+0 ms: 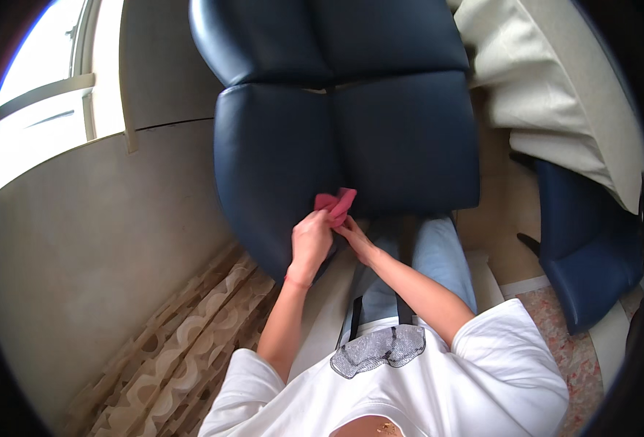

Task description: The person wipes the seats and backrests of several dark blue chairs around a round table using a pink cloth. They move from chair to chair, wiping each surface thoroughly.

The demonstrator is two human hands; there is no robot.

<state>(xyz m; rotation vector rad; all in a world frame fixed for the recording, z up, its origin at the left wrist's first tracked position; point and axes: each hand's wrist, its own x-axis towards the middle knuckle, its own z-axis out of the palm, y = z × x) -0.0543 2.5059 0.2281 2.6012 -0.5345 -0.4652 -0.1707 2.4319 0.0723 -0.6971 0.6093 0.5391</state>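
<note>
A crumpled pink cloth (339, 206) is held in front of me, above the front part of a dark blue upholstered double seat (404, 142). My left hand (312, 240) is closed around the cloth's near end, and a thin red string circles that wrist. From the other side, my right hand (357, 237) pinches the cloth's lower edge, its fingertips close to the left hand. The cloth's top stands up, twisted and folded. Behind the seat cushions rise matching backrests (387, 38).
On the left is a pale wall (109, 218) with a bright window (43, 98). A patterned curtain (174, 349) hangs at lower left. Cream fabric (545, 98) drapes at the right, above another blue seat (589, 262). Patterned flooring (562, 328) shows at lower right.
</note>
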